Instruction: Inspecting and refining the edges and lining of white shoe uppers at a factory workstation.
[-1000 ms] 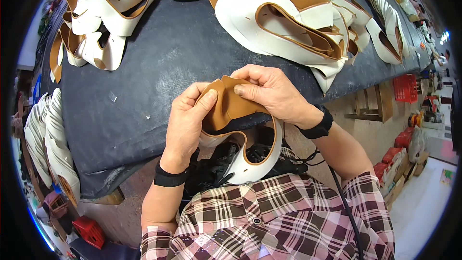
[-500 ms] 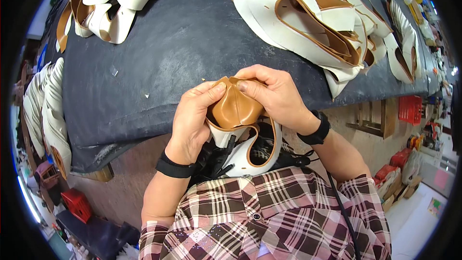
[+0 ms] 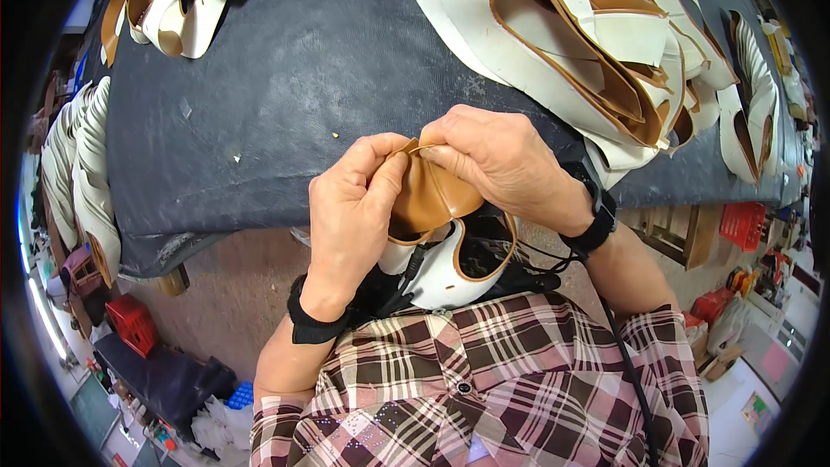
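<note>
My left hand (image 3: 353, 206) and my right hand (image 3: 501, 160) pinch the top edge of a tan leather shoe upper (image 3: 439, 196) between thumbs and fingers, close to my chest. Its tan smooth face shows between the hands, with a seam running down the middle. Below, the piece's white backing curves round in a loop with a tan edge, hanging near my shirt. Both fists nearly meet at the upper's top edge. The fingertips behind the leather are hidden.
A dark covered table (image 3: 285, 86) stretches ahead of me. White-and-tan uppers (image 3: 553, 60) are heaped at its far right, and more uppers (image 3: 186, 0) at the far left. Overlapping white pieces (image 3: 86, 173) hang along the left edge. Red crates (image 3: 132, 325) stand on the floor.
My hands have drawn closer together along the upper's top edge, and the right one has turned over it. The upper has tilted slightly. My view has shifted a little.
</note>
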